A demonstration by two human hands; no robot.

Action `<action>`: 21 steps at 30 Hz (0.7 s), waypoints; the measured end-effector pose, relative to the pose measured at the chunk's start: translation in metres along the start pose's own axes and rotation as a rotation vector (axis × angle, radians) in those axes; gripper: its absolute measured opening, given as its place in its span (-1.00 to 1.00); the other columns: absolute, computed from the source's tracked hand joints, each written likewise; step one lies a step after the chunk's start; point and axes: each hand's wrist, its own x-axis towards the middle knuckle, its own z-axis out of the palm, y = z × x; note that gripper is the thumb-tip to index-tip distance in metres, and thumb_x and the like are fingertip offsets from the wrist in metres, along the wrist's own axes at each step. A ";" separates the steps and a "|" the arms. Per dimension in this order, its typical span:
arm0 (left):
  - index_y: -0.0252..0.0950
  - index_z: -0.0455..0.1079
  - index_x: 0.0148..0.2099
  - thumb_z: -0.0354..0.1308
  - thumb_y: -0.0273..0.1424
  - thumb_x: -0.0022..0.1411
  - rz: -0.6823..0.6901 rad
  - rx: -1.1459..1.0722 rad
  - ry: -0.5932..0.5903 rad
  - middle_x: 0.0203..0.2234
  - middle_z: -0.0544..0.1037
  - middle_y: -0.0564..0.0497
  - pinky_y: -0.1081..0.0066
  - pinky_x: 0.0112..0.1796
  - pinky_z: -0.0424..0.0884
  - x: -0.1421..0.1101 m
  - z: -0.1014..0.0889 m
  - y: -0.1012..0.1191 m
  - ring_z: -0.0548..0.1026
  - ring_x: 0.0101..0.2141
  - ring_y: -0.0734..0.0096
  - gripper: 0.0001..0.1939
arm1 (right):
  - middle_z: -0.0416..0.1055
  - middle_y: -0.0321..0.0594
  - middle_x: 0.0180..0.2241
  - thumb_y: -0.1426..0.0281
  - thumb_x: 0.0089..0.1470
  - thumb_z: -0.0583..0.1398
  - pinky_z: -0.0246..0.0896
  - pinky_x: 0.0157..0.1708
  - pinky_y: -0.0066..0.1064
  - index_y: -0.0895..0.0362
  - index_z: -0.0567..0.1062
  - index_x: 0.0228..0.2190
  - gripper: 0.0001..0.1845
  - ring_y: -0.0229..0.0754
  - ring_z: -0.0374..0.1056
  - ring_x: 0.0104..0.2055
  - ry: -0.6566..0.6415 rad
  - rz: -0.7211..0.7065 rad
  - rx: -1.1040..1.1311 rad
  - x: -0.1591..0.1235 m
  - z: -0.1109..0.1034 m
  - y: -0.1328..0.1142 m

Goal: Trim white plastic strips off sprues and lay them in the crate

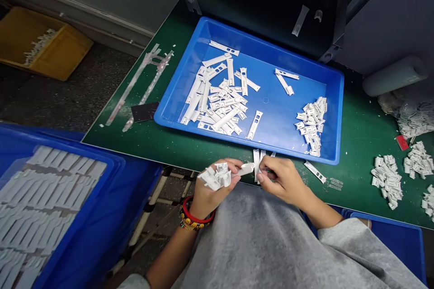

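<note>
Bright, even light, a soft shadow under the right hand (hardly any glare), wide-angle bending at the edges.

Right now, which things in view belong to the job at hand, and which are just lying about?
Job: left hand gripping a cluster of white plastic parts; right hand at a white plastic strip; blue tray of similar pieces.
Lying about: yellow crate; pale grey roll.

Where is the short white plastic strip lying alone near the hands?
In the head view, the white plastic strip lies on the green mat, right of the right hand, below the blue tray.
</note>
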 end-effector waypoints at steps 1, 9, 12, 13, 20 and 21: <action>-0.21 0.39 -0.39 0.31 -0.30 0.06 0.029 0.028 0.017 -0.33 0.57 -0.05 0.29 -0.20 0.43 0.000 0.000 0.001 0.52 -0.30 0.26 -0.84 | 0.21 -0.40 -0.61 0.26 0.20 0.06 -0.07 -0.55 -0.50 0.09 0.24 -0.51 -0.72 -0.34 0.08 -0.60 -0.026 0.019 0.013 0.000 0.001 -0.002; -0.18 0.37 -0.35 0.27 -0.42 0.10 0.190 0.146 0.068 -0.30 0.58 -0.04 0.28 -0.17 0.40 -0.005 0.001 0.002 0.52 -0.27 0.26 -0.89 | 0.14 -0.41 -0.61 0.27 0.24 0.01 -0.13 -0.55 -0.49 0.08 0.20 -0.50 -0.72 -0.34 0.02 -0.60 -0.088 0.060 0.059 0.005 0.009 -0.008; -0.16 0.37 -0.33 0.27 -0.41 0.12 0.195 0.156 0.067 -0.29 0.58 -0.03 0.26 -0.15 0.39 -0.005 0.001 0.002 0.51 -0.26 0.26 -0.89 | 0.14 -0.41 -0.62 0.28 0.25 -0.01 -0.13 -0.55 -0.49 0.08 0.22 -0.49 -0.73 -0.33 0.03 -0.60 -0.079 0.036 0.068 0.006 0.010 -0.007; -0.16 0.38 -0.34 0.28 -0.40 0.12 0.191 0.159 0.068 -0.29 0.58 -0.03 0.25 -0.16 0.39 -0.005 0.001 0.002 0.52 -0.27 0.25 -0.89 | 0.14 -0.41 -0.61 0.28 0.25 -0.01 -0.13 -0.54 -0.49 0.08 0.23 -0.48 -0.73 -0.33 0.03 -0.60 -0.079 0.029 0.066 0.006 0.010 -0.007; -0.17 0.38 -0.31 0.23 -0.50 0.14 0.338 0.212 0.076 -0.29 0.61 -0.03 0.29 -0.23 0.43 -0.001 -0.001 -0.002 0.54 -0.29 0.29 -0.88 | 0.17 -0.39 -0.60 0.27 0.25 -0.02 -0.12 -0.53 -0.49 0.09 0.26 -0.46 -0.73 -0.32 0.05 -0.59 -0.091 0.048 0.031 0.006 0.013 -0.006; -0.18 0.38 -0.29 0.22 -0.52 0.14 0.386 0.222 0.073 -0.28 0.61 -0.03 0.30 -0.24 0.44 -0.001 -0.002 -0.004 0.55 -0.29 0.30 -0.86 | 0.17 -0.39 -0.60 0.26 0.25 -0.02 -0.12 -0.53 -0.50 0.08 0.25 -0.46 -0.73 -0.32 0.05 -0.60 -0.083 0.051 0.033 0.006 0.013 -0.006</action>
